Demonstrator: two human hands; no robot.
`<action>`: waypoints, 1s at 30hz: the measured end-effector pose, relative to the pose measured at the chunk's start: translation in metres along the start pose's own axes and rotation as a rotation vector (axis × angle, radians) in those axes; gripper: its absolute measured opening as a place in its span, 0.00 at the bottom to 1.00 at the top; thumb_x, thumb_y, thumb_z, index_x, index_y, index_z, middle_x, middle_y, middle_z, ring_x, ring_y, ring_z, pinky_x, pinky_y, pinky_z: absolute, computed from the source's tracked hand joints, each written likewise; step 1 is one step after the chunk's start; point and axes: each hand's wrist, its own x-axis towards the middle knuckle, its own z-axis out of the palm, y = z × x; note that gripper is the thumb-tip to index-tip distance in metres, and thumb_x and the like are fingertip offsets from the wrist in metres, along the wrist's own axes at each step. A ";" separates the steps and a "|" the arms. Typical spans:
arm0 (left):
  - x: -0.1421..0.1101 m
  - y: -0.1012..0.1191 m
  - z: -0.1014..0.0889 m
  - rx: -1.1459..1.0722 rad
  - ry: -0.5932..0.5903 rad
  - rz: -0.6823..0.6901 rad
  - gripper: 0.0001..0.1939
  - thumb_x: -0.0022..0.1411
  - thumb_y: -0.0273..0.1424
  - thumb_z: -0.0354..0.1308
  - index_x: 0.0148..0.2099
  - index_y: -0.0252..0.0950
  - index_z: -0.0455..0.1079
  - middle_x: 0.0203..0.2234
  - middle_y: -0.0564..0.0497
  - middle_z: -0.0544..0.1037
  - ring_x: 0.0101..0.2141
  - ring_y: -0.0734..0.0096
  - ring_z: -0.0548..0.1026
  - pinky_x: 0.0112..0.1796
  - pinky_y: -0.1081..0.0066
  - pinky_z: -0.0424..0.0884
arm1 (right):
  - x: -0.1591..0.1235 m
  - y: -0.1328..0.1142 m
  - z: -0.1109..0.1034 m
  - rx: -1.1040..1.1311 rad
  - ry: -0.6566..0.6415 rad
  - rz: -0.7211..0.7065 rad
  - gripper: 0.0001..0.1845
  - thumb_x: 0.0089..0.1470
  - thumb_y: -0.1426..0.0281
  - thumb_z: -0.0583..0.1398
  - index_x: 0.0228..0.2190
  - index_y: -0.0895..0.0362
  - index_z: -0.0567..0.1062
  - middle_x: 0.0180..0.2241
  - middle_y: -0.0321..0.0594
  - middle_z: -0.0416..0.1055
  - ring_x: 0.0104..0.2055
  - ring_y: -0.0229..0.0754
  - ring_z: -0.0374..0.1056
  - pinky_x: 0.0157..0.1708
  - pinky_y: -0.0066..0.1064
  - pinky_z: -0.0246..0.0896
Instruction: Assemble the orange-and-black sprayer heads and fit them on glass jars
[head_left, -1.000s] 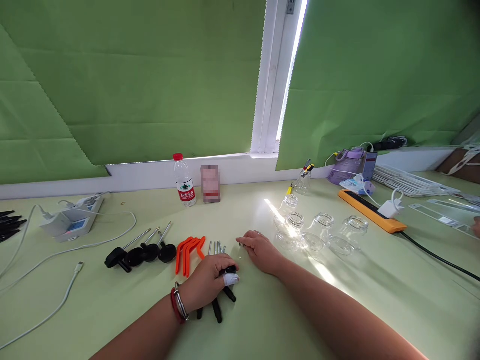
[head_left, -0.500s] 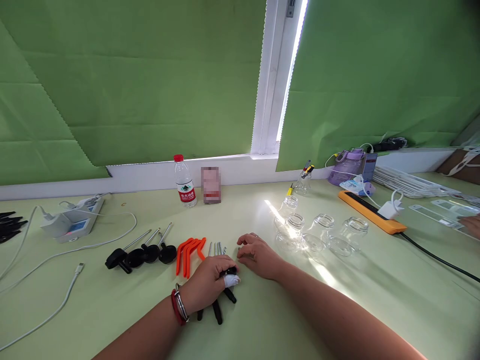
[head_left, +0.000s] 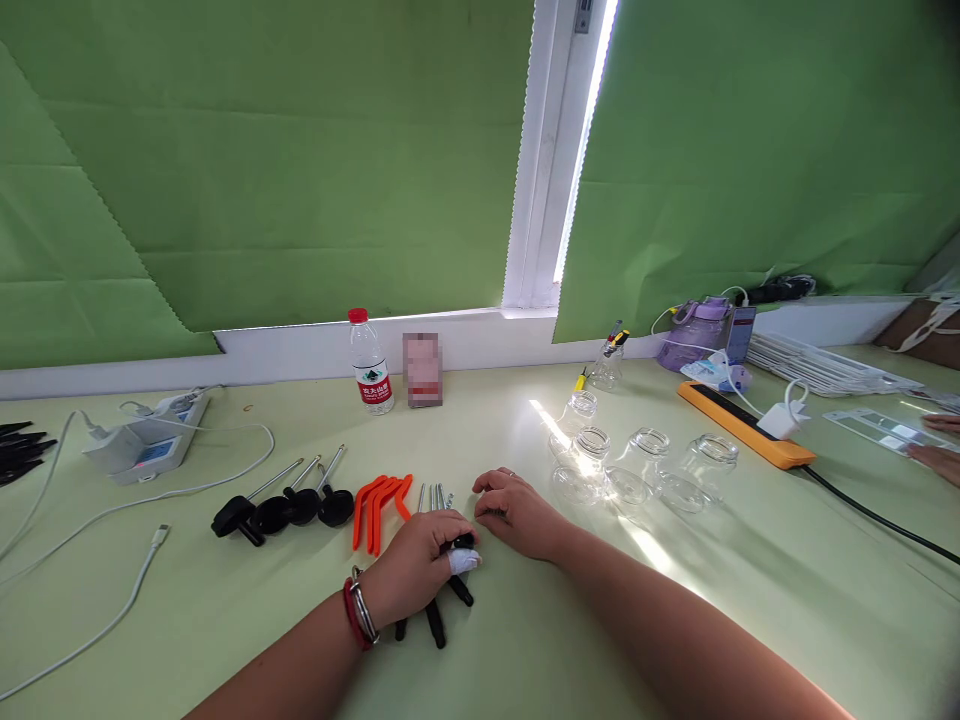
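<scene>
My left hand (head_left: pixel 414 562) rests on the green table over a row of small screwdrivers (head_left: pixel 435 500) with black handles and metal shafts, its fingers curled round one black handle; one finger wears a white bandage. My right hand (head_left: pixel 517 512) lies just to the right, fingers curled inward and pinched at the thumb, touching the table near the screwdriver tips. What the right fingers hold is too small to make out. Several orange curved tools (head_left: pixel 379 499) lie left of the screwdrivers.
Black T-handle tools (head_left: pixel 285 507) lie at the left, with a white device (head_left: pixel 146 445) and cables. A water bottle (head_left: pixel 371 362) stands at the back. Several clear glass jars (head_left: pixel 645 465) lie at the right, beside an orange power strip (head_left: pixel 742 425). Another person's hand (head_left: pixel 934 458) shows at the far right.
My right hand has drawn back slightly toward my left hand and curled its fingers tighter. The other person's hand at the far right has come further into view.
</scene>
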 end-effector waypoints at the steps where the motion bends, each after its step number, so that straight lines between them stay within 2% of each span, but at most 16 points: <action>1: 0.000 0.000 0.000 0.004 0.001 -0.002 0.06 0.58 0.31 0.53 0.34 0.38 0.71 0.30 0.52 0.72 0.32 0.71 0.69 0.36 0.73 0.65 | 0.000 0.000 0.000 0.002 -0.001 -0.002 0.07 0.51 0.75 0.59 0.27 0.55 0.77 0.40 0.42 0.69 0.44 0.43 0.63 0.47 0.38 0.59; 10: 0.000 0.000 0.001 0.006 0.002 0.004 0.06 0.58 0.31 0.53 0.34 0.38 0.71 0.31 0.52 0.72 0.32 0.71 0.69 0.36 0.73 0.65 | 0.000 0.002 -0.002 0.016 -0.026 -0.014 0.07 0.51 0.75 0.58 0.27 0.55 0.76 0.42 0.42 0.69 0.45 0.43 0.63 0.48 0.39 0.58; 15: 0.000 0.000 0.000 -0.013 0.006 0.009 0.05 0.57 0.30 0.54 0.33 0.37 0.71 0.30 0.53 0.71 0.31 0.71 0.68 0.35 0.73 0.64 | -0.003 -0.007 -0.012 0.177 0.038 0.024 0.06 0.53 0.74 0.57 0.29 0.55 0.75 0.44 0.41 0.68 0.47 0.42 0.64 0.49 0.38 0.59; 20: 0.001 0.000 0.000 -0.029 -0.002 0.018 0.05 0.58 0.30 0.54 0.31 0.36 0.70 0.28 0.54 0.69 0.30 0.73 0.67 0.34 0.74 0.63 | -0.006 -0.026 -0.021 0.369 0.035 -0.057 0.05 0.53 0.73 0.58 0.32 0.54 0.75 0.44 0.42 0.68 0.47 0.40 0.65 0.49 0.35 0.60; 30: 0.002 -0.003 0.002 -0.025 -0.003 0.005 0.07 0.58 0.30 0.53 0.31 0.35 0.71 0.27 0.53 0.69 0.30 0.73 0.67 0.33 0.75 0.64 | -0.006 -0.032 -0.023 0.376 0.003 -0.140 0.05 0.53 0.73 0.59 0.33 0.55 0.76 0.42 0.43 0.69 0.45 0.41 0.66 0.47 0.35 0.61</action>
